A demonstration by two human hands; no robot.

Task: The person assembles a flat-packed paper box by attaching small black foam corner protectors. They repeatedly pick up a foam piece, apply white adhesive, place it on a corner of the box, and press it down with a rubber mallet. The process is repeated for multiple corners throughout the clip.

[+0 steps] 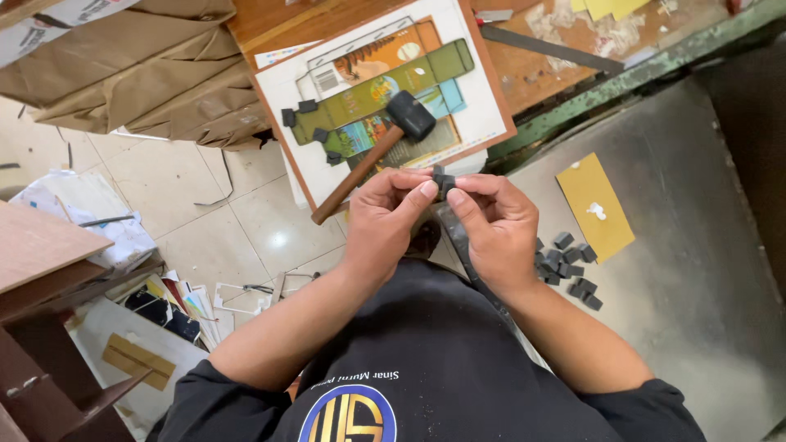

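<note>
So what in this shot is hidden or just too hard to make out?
- Small dark piece: the fingertips of the left hand and right hand cover most of it; its shape is unclear.
- Mallet: covers part of the printed card sheet.
- Pile of dark blocks: too small to count.
- Brown paper: cut off by the top edge.
</note>
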